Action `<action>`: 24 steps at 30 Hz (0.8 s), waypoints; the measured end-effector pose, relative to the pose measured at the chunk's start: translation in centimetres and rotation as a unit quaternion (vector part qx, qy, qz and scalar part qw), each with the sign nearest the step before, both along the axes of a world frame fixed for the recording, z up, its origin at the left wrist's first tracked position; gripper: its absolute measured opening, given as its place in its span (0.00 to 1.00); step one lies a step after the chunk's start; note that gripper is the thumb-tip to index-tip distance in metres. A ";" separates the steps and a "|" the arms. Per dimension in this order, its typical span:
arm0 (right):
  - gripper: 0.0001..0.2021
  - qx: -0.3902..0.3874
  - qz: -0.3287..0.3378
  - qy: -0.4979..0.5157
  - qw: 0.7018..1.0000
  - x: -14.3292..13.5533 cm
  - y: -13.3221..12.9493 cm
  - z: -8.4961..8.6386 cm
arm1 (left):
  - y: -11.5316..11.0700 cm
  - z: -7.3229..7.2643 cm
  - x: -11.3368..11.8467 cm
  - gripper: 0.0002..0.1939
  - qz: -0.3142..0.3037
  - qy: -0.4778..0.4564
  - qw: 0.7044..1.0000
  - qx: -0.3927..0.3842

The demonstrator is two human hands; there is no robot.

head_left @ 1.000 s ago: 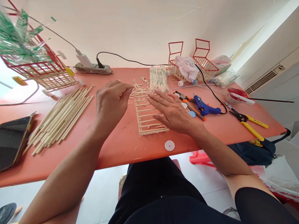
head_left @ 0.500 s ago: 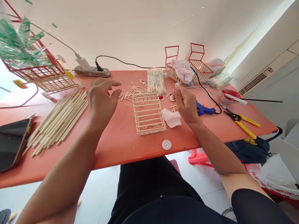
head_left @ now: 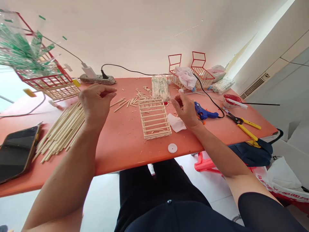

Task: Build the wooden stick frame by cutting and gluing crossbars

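My left hand [head_left: 95, 101] is raised over the table beside a pile of long wooden sticks [head_left: 61, 132]. Its fingers are bent, with a small gap between thumb and fingertips and nothing visible in it. Nearer the middle, my right hand [head_left: 185, 110] hovers above a crumpled white tissue [head_left: 178, 123], fingers loosely curled and apart, holding nothing I can see. Between both hands lies a frame of glued wooden sticks [head_left: 155, 120], with crossbars like a ladder. A white plastic wheel [head_left: 172, 148] rests near the table's front edge.
A blue glue gun [head_left: 205, 112] and yellow-handled pliers [head_left: 247, 131] lie at right, near a red cup [head_left: 230, 102]. Short stick pieces [head_left: 140, 94] are scattered behind the frame. Stick-built carts [head_left: 201, 72] stand at back right; a larger cart [head_left: 60, 88] and phone [head_left: 18, 151] are left.
My left hand has shifted left, its thumb and fingers coming nearer each other. My right hand has moved left and lower, its closed fingers loosening. The camera view has shifted slightly.
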State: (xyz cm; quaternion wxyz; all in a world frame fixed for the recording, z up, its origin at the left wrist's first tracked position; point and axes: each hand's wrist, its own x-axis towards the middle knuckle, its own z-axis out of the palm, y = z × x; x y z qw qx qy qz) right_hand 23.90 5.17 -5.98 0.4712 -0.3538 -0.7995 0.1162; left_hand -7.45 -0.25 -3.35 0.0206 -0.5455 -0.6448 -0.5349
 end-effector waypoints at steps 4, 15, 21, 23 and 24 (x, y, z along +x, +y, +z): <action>0.27 -0.023 0.017 0.006 1.000 0.0 0.3 -0.3 | 0.1 0.1 -1.6 0.14 0.013 -0.032 0.999 -0.004; 0.23 0.018 0.015 0.010 1.000 0.3 -1.8 1.0 | -1.8 1.0 1.8 0.24 -0.069 0.127 0.989 0.014; 0.20 0.023 0.042 -0.010 0.999 0.3 -2.4 1.6 | -5.6 0.9 7.3 0.38 -0.234 0.295 0.926 -0.011; 0.20 0.016 0.042 -0.018 0.999 0.4 -2.3 1.6 | -6.6 0.6 8.5 0.45 -0.255 0.337 0.905 -0.034; 0.21 0.013 0.042 -0.021 0.999 0.4 -2.3 1.5 | -6.9 0.4 8.9 0.47 -0.250 0.351 0.902 -0.037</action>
